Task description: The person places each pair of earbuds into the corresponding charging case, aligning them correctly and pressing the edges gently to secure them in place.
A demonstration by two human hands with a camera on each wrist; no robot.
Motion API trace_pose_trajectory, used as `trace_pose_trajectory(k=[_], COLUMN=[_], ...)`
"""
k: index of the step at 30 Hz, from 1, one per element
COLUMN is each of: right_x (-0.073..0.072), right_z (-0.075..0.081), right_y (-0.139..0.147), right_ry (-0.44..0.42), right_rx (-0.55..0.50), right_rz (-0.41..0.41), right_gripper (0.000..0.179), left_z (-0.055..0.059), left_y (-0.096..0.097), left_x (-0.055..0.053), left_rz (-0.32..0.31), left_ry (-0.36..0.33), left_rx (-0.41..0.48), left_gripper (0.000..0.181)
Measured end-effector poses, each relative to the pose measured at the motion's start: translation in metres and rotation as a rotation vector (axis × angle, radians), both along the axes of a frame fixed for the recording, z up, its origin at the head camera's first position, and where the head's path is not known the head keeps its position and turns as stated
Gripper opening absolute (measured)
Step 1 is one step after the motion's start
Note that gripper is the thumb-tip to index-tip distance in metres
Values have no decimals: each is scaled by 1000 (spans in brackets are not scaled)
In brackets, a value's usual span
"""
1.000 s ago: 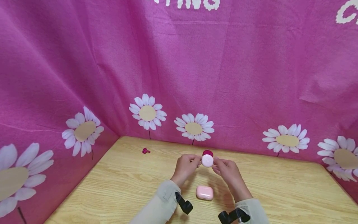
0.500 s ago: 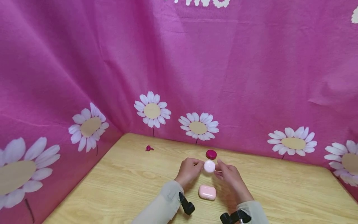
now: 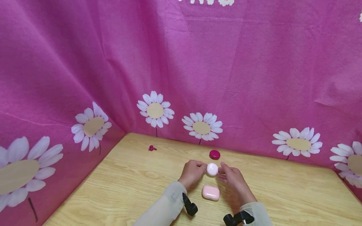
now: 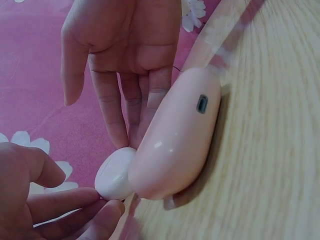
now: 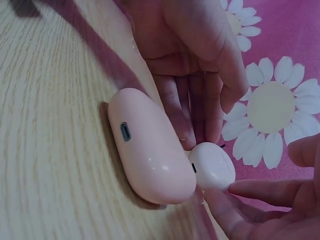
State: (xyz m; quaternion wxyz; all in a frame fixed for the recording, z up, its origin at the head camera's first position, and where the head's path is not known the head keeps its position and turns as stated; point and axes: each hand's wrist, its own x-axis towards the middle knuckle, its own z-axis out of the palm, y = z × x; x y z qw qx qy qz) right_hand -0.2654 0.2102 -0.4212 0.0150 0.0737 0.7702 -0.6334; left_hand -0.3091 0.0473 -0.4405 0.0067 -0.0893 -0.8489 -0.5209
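Note:
A white rounded earbud case stands on the wooden table between both hands. My left hand is at its left side, fingertips right at its edge, thumb off it. From the other side my right hand reaches the case with mostly straight fingers, its thumb raised apart. A pink earbud case lies nearer to me; its port shows in both wrist views, where it overlaps the white earbud case. Behind the white one sits a crimson round case.
A small crimson item, its kind too small to make out, lies at the table's back left. A magenta curtain with white daisies hangs along the table's back and left edges. Black camera mounts sit on both wrists.
The white case has come down toward me, away from the crimson case it overlapped one second ago. Both hands moved with it, then loosened slightly. The head view has shifted a little.

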Motion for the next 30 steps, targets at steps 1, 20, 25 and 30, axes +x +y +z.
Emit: trace_pose_trajectory(k=[1,20,25,30], right_x=[0,-4,-5,-6], right_z=[-1,-7,-12,-14], right_y=[0,-1,3,5], right_ry=[-1,-1,-10,-8], right_rx=[5,-5,2,-40], right_rz=[5,-10,19,22], right_gripper=[56,52,54,55], left_z=[0,-4,-5,-6], left_y=[0,-2,-2,-1], left_x=[0,0,0,-1], left_rz=[0,8,21,32], left_ry=[2,-19,-24,-32], left_rx=[-4,-36,-36,-20], left_gripper=[19,18,16,13])
